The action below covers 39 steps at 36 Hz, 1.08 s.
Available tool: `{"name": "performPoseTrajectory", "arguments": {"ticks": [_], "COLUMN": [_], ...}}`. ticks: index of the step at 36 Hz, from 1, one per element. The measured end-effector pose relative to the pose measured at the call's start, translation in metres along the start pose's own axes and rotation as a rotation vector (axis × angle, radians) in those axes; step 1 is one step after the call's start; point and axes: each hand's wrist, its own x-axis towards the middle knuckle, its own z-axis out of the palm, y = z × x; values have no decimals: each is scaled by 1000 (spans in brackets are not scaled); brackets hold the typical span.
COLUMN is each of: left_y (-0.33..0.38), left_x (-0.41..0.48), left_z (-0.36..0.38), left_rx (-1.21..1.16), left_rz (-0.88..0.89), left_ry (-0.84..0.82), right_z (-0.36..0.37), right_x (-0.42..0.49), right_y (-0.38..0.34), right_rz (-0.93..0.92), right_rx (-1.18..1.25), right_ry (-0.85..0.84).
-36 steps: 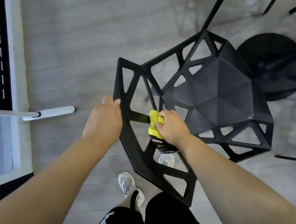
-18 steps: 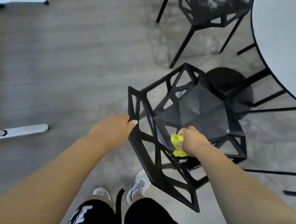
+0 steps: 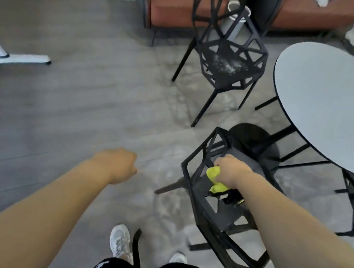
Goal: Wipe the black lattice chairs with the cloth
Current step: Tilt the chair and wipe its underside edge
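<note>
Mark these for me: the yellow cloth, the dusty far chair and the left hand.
yellow cloth [image 3: 213, 173], head view, on the bunched upper fold.
dusty far chair [image 3: 227, 66], head view, on its speckled seat.
left hand [image 3: 118, 163], head view, on the back of the hand.

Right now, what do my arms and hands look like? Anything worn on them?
Both are bare. The left arm and right arm show no sleeves up to the frame's edge. The left hand and right hand have no gloves, and no watch, band or ring shows. The picture is a bit blurred, so small marks cannot be told.
</note>
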Motion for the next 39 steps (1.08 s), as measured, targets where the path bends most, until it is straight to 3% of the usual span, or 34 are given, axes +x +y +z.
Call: {"name": "performPoseTrajectory", "arguments": {"ticks": [9,19,28,39], "left_y": [-78,-113,-153,-198], "left_x": [30,100,181,271], "left_z": [-67,-142,-235,-317], "left_rx": [114,133,171,120], "left_rz": [47,121,117,117], "left_ry": [48,74,84,61], "right_z": [-70,-126,-205,-315], "right_x": [17,64,160,248], "right_y": [-63,-71,-77,-96], "right_rz": [15,88,162,88], "right_rx": [104,174,158,218], "right_ry": [170,157,129,187]}}
